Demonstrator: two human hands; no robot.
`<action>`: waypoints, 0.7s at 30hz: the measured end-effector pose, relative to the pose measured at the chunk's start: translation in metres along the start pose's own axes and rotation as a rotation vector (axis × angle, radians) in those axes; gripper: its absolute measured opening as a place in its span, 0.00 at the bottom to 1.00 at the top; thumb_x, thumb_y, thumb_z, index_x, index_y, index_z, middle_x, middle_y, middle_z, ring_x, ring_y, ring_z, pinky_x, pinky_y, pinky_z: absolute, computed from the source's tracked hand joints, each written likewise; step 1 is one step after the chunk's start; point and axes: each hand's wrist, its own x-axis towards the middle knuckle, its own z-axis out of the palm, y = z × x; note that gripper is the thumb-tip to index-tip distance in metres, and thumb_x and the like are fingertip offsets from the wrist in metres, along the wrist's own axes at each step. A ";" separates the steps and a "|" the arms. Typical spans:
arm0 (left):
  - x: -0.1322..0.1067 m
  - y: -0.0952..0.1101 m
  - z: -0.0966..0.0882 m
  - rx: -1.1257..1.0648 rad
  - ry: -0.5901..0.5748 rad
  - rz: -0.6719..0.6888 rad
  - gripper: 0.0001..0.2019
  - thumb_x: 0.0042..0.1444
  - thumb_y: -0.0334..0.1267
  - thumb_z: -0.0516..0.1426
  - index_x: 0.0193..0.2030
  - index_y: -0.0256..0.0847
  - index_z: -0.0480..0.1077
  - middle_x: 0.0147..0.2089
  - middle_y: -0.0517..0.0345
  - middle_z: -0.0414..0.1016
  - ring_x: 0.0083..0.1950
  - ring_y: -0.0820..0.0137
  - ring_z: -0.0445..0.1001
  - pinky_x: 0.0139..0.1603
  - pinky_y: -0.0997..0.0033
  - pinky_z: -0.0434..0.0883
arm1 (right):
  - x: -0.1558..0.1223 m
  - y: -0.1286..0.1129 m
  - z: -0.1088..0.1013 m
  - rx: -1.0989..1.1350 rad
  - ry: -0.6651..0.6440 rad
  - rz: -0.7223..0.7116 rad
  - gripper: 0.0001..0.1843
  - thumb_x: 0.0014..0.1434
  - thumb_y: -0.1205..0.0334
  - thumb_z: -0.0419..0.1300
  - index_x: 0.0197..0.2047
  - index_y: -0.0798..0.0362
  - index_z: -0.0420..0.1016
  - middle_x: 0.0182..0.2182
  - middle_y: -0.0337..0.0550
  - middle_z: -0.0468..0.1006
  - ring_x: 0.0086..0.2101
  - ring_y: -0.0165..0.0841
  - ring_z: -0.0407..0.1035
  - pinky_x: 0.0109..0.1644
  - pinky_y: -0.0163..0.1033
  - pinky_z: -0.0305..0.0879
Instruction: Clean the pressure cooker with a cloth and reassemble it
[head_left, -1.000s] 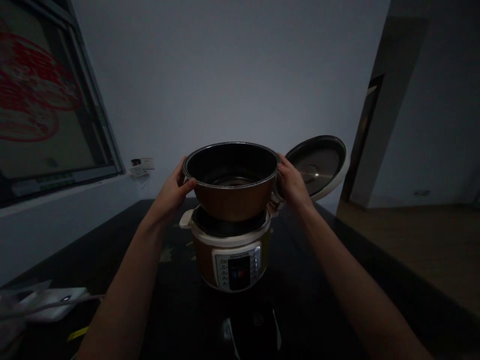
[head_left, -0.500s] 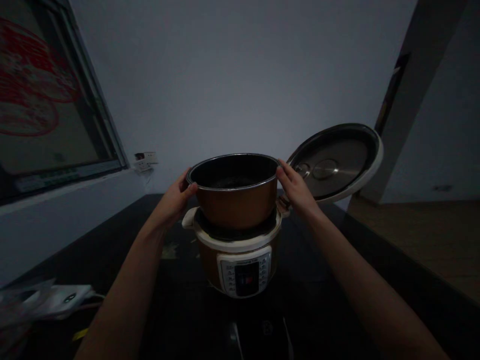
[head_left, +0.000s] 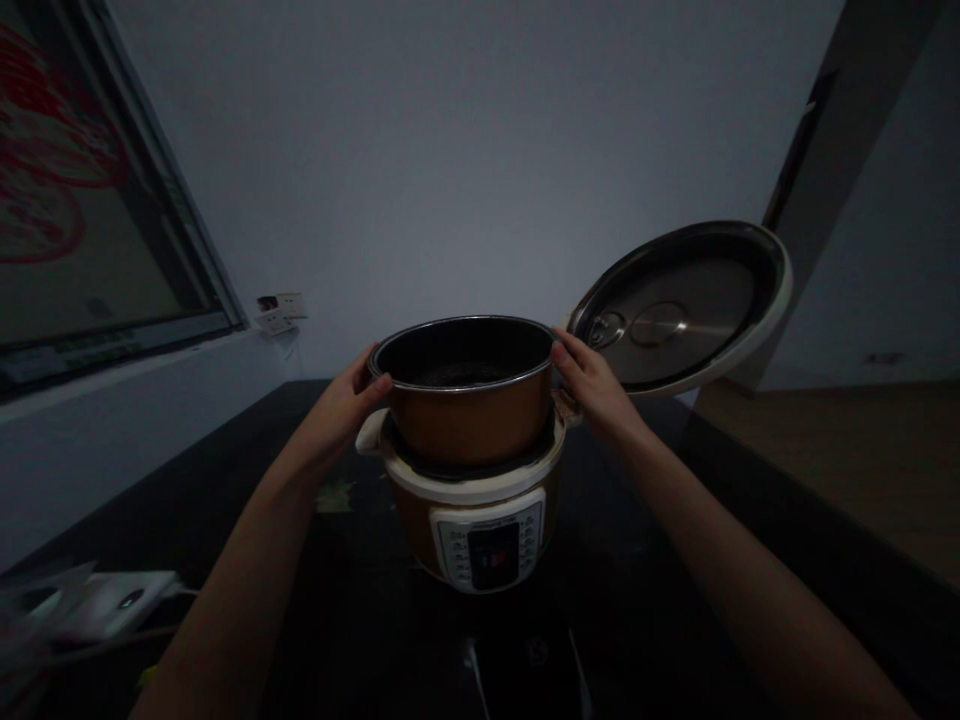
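Note:
Both my hands grip a round inner pot [head_left: 472,425], copper-coloured outside and dark inside, with a shiny metal rim. My left hand [head_left: 346,405] holds its left rim, thumb on the front side. On the right rim, my right hand [head_left: 592,380] grips with fingers near the edge. The pot's lower part sits within the mouth of an electric cooker [head_left: 416,515], which has a white collar and a front control panel. The cooker's lid [head_left: 690,310] stands swung up to the right, its metal underside showing. The pot's bottom is hidden inside the cooker.
The cooker stands on a dark glossy table [head_left: 630,600]. A white power strip [head_left: 124,600] with a cable and clear plastic lies at the left. Wall sockets [head_left: 281,310] are on the back wall, and a window [head_left: 112,200] is at the left.
The pot looks slightly lower relative to the cooker, with both hands still on its rim. The lid appears higher and further right in view, and the camera has shifted a little.

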 end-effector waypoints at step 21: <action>-0.015 -0.007 0.002 0.127 0.028 -0.167 0.33 0.50 0.56 0.63 0.60 0.43 0.69 0.63 0.49 0.72 0.63 0.52 0.69 0.62 0.54 0.68 | -0.014 0.027 -0.010 0.014 -0.103 0.044 0.34 0.53 0.35 0.63 0.57 0.45 0.74 0.60 0.44 0.72 0.62 0.42 0.62 0.69 0.51 0.54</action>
